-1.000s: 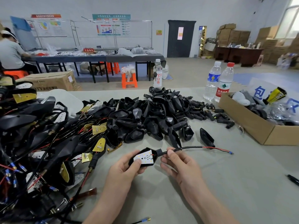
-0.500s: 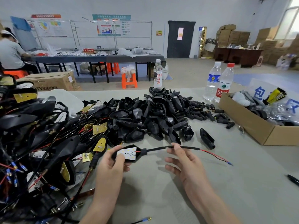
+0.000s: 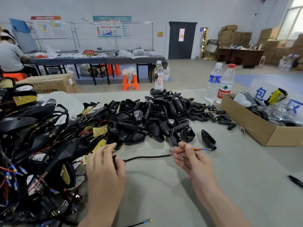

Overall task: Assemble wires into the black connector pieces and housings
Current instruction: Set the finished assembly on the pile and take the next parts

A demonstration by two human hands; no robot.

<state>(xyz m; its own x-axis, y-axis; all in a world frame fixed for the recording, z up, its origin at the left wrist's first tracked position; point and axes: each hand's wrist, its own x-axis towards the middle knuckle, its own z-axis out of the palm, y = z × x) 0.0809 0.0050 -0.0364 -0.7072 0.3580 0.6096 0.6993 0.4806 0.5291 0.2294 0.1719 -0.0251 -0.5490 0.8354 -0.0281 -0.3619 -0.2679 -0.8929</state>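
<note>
Factory workshop: parts pile, cartons

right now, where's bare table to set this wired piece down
Bare table lies between the right hand and the cardboard box, on toward the pen; also between the forearms at the near edge, below the wire both hands hold. Crowded: the tangle of wired assemblies by the left hand, and the pile of black housings behind.

i see the pile of housings as smooth black plastic with a dull sheen. right of the pile, a matt brown cardboard box; behind it, clear glossy plastic bottles; under it, a matt grey table cover.
</note>
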